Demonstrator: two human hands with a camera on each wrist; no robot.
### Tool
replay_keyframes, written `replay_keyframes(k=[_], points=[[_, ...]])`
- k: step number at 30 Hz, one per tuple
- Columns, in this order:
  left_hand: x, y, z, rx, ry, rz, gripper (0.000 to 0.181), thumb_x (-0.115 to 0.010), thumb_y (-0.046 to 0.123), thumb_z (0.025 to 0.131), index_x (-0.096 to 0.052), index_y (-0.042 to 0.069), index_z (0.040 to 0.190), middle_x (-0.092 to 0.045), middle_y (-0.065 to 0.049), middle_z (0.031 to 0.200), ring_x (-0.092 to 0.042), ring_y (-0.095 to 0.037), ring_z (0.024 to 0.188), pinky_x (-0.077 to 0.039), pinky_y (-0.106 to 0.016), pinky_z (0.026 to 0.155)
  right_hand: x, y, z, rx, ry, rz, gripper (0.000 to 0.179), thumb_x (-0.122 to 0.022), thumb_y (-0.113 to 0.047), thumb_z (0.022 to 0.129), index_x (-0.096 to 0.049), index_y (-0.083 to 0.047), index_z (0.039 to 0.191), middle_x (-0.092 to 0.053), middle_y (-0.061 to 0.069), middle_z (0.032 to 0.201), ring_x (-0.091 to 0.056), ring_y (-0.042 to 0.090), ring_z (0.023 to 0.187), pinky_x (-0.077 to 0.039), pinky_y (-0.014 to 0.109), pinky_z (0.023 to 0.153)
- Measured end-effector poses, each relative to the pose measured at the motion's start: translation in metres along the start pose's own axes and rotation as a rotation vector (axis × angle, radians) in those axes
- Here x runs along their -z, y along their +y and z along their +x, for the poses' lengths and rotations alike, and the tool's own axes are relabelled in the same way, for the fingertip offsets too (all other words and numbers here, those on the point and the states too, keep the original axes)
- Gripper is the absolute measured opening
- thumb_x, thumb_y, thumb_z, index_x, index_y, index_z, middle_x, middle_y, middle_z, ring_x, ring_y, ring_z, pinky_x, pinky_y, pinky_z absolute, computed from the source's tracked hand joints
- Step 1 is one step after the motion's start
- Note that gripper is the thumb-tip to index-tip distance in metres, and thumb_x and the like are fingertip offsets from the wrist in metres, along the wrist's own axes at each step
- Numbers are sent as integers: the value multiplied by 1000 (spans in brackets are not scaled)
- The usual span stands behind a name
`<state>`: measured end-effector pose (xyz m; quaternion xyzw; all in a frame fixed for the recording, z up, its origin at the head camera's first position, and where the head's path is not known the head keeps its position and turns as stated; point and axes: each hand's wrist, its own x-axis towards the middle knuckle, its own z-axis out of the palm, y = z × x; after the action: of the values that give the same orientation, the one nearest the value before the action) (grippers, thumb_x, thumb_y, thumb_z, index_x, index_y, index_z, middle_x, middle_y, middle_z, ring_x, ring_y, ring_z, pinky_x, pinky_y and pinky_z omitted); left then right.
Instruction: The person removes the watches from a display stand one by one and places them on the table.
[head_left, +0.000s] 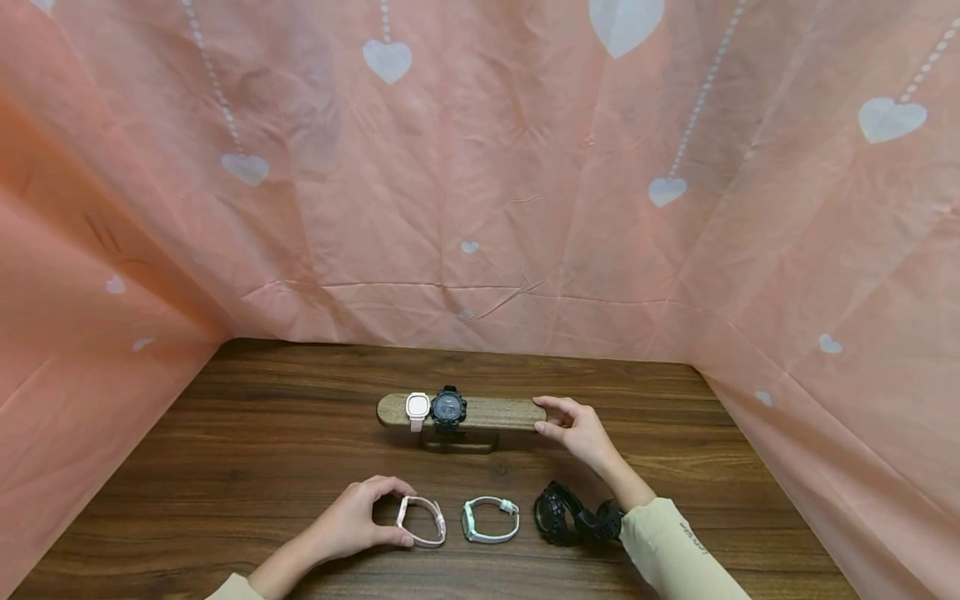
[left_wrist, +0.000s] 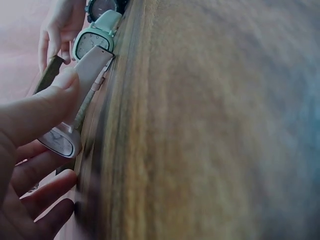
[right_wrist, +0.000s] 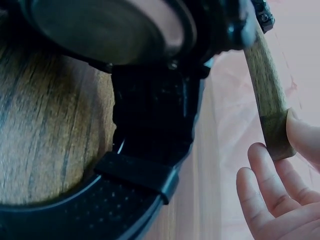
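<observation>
My left hand (head_left: 351,520) pinches a pale pink wristwatch (head_left: 441,525) at the front of the table. In the left wrist view the thumb presses on its strap (left_wrist: 89,75), with fingers at the watch face (left_wrist: 58,142). My right hand (head_left: 588,435) holds the right end of a wooden watch stand (head_left: 498,412) between thumb and fingers. Toward the stand's left end hang a pink watch with a white face (head_left: 417,406) and, beside it, a chunky black watch (head_left: 448,407). The stand's base (head_left: 459,446) shows under the bar.
A mint green watch (head_left: 469,521) lies on its side right of the pink one. Farther right, near my right forearm, lies a large black watch (head_left: 553,515), close up in the right wrist view. Pink curtains with hearts (head_left: 480,208) surround the brown wooden table (head_left: 285,425).
</observation>
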<state>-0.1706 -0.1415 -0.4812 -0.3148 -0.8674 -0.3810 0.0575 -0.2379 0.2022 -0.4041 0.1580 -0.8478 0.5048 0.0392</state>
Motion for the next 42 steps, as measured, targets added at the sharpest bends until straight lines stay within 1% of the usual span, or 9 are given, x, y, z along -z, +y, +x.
replay_keyframes(k=[7,13,18,21,28,31,35,37,42], points=[[-1,0,-1,-28,7,36,47,-79,46,67,-64,19,102,-63,8,99,-57,-10,93,-49,-30,79,-3,33,10,-10,5,29,40,-71,-4,80,-60,1,118,-62,19,111,-62,20,79,-49,22,60],[1,-1,0,-51,2,-20,57,-80,44,66,-61,14,111,-63,8,105,-58,-12,99,-49,-35,85,-3,38,11,-1,22,23,38,-73,-7,80,-63,-3,116,-62,15,109,-61,15,77,-50,23,60],[4,-3,1,-38,-3,-133,60,-81,38,67,-59,9,115,-64,1,109,-59,-18,101,-48,-37,88,-2,36,11,-15,13,27,38,-73,-9,80,-63,-5,116,-63,13,105,-60,17,77,-50,24,60],[7,-4,2,-23,8,-165,57,-81,33,69,-59,8,116,-64,-3,111,-59,-21,102,-48,-37,89,-2,35,11,-16,8,29,38,-73,-10,80,-63,-5,117,-63,14,101,-60,18,77,-49,24,60],[11,-3,3,31,39,-191,52,-81,18,71,-58,4,116,-63,-9,112,-59,-30,103,-47,-45,89,-2,35,11,-33,5,39,41,-74,-10,79,-62,-5,117,-64,13,87,-59,16,73,-47,23,58],[15,-3,5,63,55,-187,51,-80,22,73,-58,4,116,-63,-11,112,-59,-30,104,-47,-45,90,-2,28,10,-41,-4,48,41,-73,-7,79,-61,-2,118,-64,15,84,-58,18,73,-46,24,57],[28,-6,10,70,107,-160,49,-77,32,75,-60,7,114,-65,-9,109,-61,-26,100,-50,-40,86,-1,6,4,-53,-15,42,40,-70,-2,80,-59,3,119,-63,19,87,-58,22,75,-46,24,57],[36,-7,13,62,140,-152,45,-77,30,76,-61,9,113,-66,-8,106,-62,-25,96,-51,-39,83,0,-4,1,-56,-15,33,40,-69,-1,81,-58,4,118,-62,21,89,-58,24,76,-47,24,58],[52,-3,23,62,204,-136,35,-77,24,77,-63,13,108,-67,-2,101,-64,-24,90,-53,-37,79,1,-5,1,-61,-17,38,40,-70,-1,80,-58,4,119,-62,21,90,-58,25,76,-47,23,58]])
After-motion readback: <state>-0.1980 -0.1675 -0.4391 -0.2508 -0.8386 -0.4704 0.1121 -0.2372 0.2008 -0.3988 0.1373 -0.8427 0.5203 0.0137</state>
